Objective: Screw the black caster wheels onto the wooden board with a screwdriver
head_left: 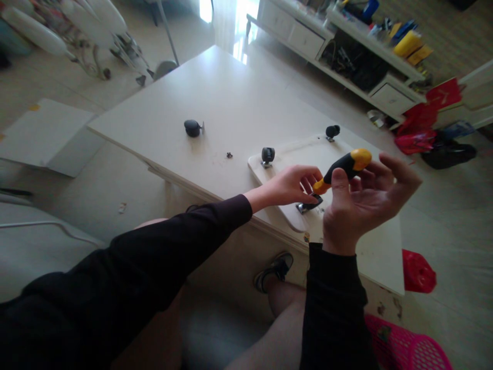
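Note:
My right hand (360, 200) holds a yellow and black screwdriver (342, 168), thumb against the handle and some fingers loosely spread. The screwdriver slants down and left toward a black caster wheel (311, 204) with a metal plate. My left hand (295, 185) has its fingers curled at that caster, close to the screwdriver's lower end; its fingertips partly hide the contact and the tip. The caster sits at the near edge of a pale board (285, 205). Two more casters stand on the board, one at its left corner (267, 155) and one at its far corner (332, 132).
The board lies on a white table (231, 92). A loose caster (193, 128) and a small pile of screws (229, 155) lie on the table's left part. A white cabinet (304, 38) stands behind, a pink basket (412, 344) at lower right, a white box (50, 136) at left.

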The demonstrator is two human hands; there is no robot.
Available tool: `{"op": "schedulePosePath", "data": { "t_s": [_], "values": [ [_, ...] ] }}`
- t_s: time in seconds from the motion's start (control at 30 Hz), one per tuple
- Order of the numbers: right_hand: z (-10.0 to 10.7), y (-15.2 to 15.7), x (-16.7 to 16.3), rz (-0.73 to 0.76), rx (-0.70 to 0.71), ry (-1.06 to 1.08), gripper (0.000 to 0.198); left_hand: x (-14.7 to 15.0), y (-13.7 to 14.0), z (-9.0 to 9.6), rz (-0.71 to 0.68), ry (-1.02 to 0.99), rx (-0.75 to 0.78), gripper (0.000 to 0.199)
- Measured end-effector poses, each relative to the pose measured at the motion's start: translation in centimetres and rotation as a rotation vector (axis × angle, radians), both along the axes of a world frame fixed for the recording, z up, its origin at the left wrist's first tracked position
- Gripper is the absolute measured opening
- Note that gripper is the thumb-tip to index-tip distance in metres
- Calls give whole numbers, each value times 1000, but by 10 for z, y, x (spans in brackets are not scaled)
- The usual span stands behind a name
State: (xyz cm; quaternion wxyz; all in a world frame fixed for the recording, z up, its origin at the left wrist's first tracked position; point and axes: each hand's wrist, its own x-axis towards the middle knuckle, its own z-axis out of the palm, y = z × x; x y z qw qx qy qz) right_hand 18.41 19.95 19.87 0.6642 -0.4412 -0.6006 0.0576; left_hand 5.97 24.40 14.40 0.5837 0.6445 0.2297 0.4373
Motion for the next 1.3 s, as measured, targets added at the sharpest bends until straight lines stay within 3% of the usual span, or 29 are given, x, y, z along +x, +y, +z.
{"op": "schedulePosePath", "data": {
  "t_s": [0.13,0.23,0.3,0.4,0.53,0.6,0.67,0.8,0.87,0.93,1.0,1.13,1.3],
  "values": [
    [6,4,5,-38,208,-17,44,-6,0,3,-18,48,14,40],
    [3,12,19,-115,390,28,49,-15,3,7,-31,108,54,54],
    [-4,19,34,-163,426,92,52,-23,7,7,26,155,66,60],
    [-19,27,60,-264,264,259,51,-33,14,3,174,229,15,59],
    [-29,23,86,-323,24,673,46,-45,20,2,301,358,-62,50],
    [-26,14,89,-221,-144,892,31,-56,24,5,402,432,-27,42],
    [-19,5,85,-220,-253,1142,18,-75,31,9,581,512,29,32],
    [-7,-7,78,-265,-304,1317,5,-129,51,3,908,656,-86,18],
    [-7,-11,80,-270,-282,1288,8,-154,57,-9,889,824,-149,19],
    [-8,-15,84,-274,-276,1264,9,-172,58,-23,764,1033,-173,19],
    [-11,-18,90,-275,-279,1255,11,-182,54,-37,702,1071,-170,23],
    [-15,-21,98,-284,-292,1256,14,-182,47,-56,556,1209,-78,38],
    [-16,-21,100,-282,-299,1252,15,-173,48,-65,464,1358,-70,45]
  ]
}}
